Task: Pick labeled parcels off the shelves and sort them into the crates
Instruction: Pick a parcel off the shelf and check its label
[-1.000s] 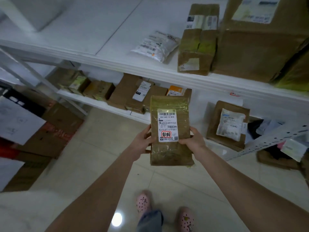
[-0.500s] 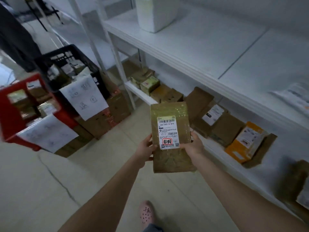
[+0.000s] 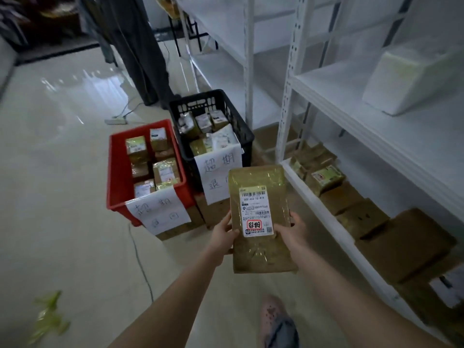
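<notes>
A flat brown parcel (image 3: 258, 252) with a white shipping label and a red stamp is held upright in front of me. My left hand (image 3: 223, 234) grips its left edge and my right hand (image 3: 291, 232) grips its right edge. Ahead on the floor stand a red crate (image 3: 118, 172) and, to its right, a black crate (image 3: 238, 116), both holding several labelled parcels. Each crate has a handwritten paper sign hanging from its near rim. The parcel hides part of the black crate's sign.
White shelving (image 3: 351, 101) runs along the right, with brown parcels (image 3: 361, 217) on the bottom shelf and a white box (image 3: 406, 79) above. A cable (image 3: 140, 262) crosses the floor. Green plastic scraps (image 3: 47, 317) lie at lower left. Dark fabric (image 3: 135, 46) hangs behind the crates.
My view has swung left from the shelves to the two crates, which now lie straight ahead and closer. Both hands keep the same hold on the parcel.
</notes>
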